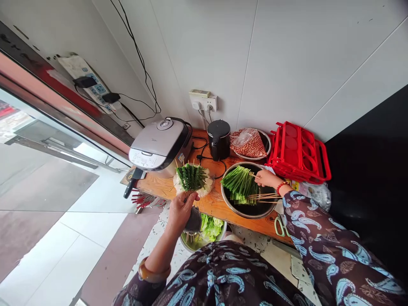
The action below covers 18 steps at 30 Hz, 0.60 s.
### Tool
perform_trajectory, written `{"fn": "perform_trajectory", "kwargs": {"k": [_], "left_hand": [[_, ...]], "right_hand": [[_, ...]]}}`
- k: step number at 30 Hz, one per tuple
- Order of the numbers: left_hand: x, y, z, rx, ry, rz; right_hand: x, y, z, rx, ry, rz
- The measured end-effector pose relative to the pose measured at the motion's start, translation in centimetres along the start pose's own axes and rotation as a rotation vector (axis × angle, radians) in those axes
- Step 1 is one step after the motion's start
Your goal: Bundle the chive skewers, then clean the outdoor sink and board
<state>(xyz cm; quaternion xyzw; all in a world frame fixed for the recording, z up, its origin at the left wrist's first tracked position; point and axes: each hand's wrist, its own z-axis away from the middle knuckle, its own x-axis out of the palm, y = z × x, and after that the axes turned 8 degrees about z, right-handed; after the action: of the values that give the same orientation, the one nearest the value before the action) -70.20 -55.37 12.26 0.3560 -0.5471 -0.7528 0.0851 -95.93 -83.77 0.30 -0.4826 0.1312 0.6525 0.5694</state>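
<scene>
My left hand [182, 209] is closed around the stick ends of a bunch of green vegetable skewers [192, 177], their dark green tops pointing away from me. Behind the bunch lies a pale, whitish heap [208, 183] on the table. Over the right side of a metal bowl [225, 199], my right hand [265, 178] pinches thin wooden skewer sticks [254, 174] beside the greens. The bowl holds cut long green stalks [239, 182], with more bare sticks [263, 197] lying across its right side. Which stalks the pinched sticks touch, I cannot tell.
A rice cooker [156, 144] stands at the back left, with a cleaver [132, 182] near it. Behind are a black jug [219, 138], a bag of peanuts [250, 143] and a red plastic rack [299, 151]. Below is a basin of lettuce [210, 229]; green-handled scissors [279, 226] lie right.
</scene>
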Motion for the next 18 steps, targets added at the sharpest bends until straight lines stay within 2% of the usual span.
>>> {"fn": "perform_trajectory", "kwargs": {"k": [3, 6, 8, 9, 12, 15, 17, 18], "left_hand": [[-0.1, -0.3, -0.3, -0.001, -0.015, 0.019], [-0.3, -0.4, -0.6, 0.007, -0.028, 0.039], [-0.5, -0.6, -0.9, 0.010, -0.041, 0.044], [-0.6, -0.6, -1.0, 0.011, -0.048, 0.041], [-0.8, -0.8, -1.4, 0.016, -0.060, 0.024], [-0.8, -1.0, -1.7, 0.021, -0.071, 0.015], [-0.8, -1.2, -1.8, 0.028, -0.084, 0.013], [-0.8, -1.3, -1.8, 0.029, -0.094, 0.009]], "right_hand": [[0.1, -0.5, 2.6, -0.014, -0.028, -0.220], [0.9, -1.3, 6.3, -0.054, -0.052, -0.734], [1.6, -2.1, 8.9, -0.064, 0.001, -1.040], [2.0, -2.5, 10.0, -0.059, 0.067, -1.114], [3.3, -4.0, 12.0, -0.038, 0.362, -1.186], [5.7, -6.3, 11.3, -0.031, 0.600, -1.150], [8.0, -8.4, 9.4, -0.001, 0.661, -1.125], [9.3, -9.6, 8.3, 0.021, 0.647, -1.119]]}}
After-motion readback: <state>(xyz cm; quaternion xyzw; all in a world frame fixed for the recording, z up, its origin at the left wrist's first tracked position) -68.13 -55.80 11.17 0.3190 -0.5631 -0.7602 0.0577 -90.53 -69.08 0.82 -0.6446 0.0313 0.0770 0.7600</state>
